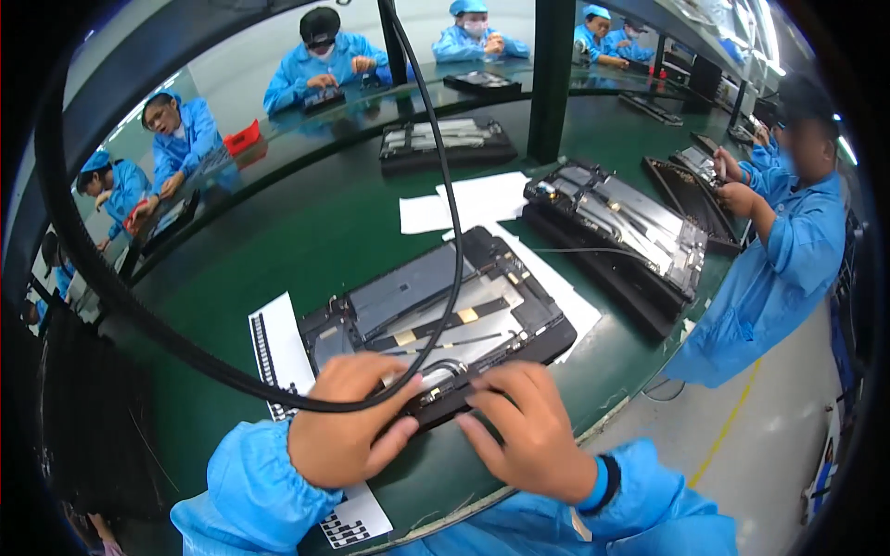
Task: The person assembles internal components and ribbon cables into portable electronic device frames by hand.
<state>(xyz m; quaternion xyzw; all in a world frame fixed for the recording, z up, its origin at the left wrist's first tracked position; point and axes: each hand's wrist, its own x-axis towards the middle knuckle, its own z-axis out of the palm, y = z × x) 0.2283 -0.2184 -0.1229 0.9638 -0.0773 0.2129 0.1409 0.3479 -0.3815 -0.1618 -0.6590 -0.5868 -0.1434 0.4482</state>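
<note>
Device lies innards-up on the table, its near edge apparently being worked by the left hand, curled, hold unclear, and the right hand, loosely spread, gripping nothing visible, the next move likely calling for a light touch.

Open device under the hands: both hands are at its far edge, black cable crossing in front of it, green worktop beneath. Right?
Not quite: the left hand and right hand are at the near edge of the open device, as the head view shows. The black cable and green worktop are as you say.
</note>
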